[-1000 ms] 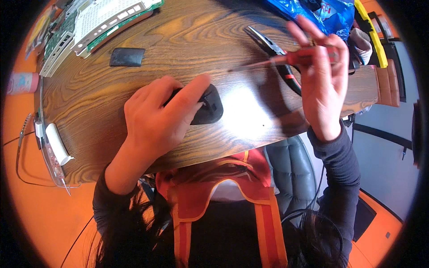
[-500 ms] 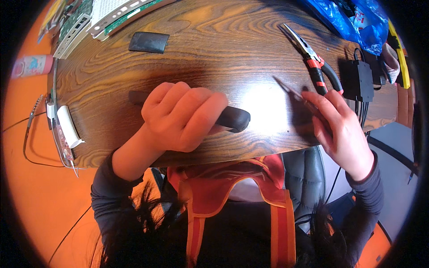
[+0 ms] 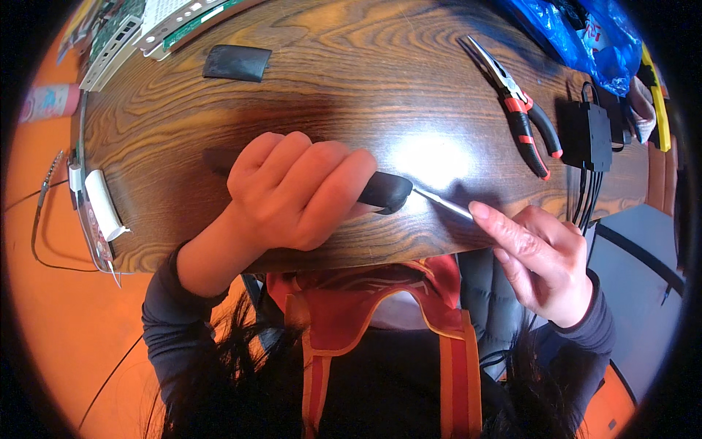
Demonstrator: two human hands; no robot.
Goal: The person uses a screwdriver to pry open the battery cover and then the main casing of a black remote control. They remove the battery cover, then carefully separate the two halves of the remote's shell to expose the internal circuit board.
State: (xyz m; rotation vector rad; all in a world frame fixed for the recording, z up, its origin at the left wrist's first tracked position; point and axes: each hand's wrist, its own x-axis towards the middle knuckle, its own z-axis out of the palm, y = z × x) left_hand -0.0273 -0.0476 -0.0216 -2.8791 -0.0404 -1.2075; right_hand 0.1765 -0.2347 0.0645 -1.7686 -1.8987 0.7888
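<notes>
The left hand [image 3: 292, 192] was clamped over a black device [image 3: 384, 192], pressing it down on the wooden worktop [image 3: 351, 80] near its front edge. The right hand [image 3: 545, 260] pinched a thin metal tool [image 3: 442, 204], whose tip met the device's right end. Red-handled pliers [image 3: 521, 110] lay well apart at the upper right, beside a black box [image 3: 587, 135] with cables. A flat black pad [image 3: 236, 63] lay at the far left.

Bright tabletop [image 3: 344, 80] glare, fisheye-bent edges.
</notes>
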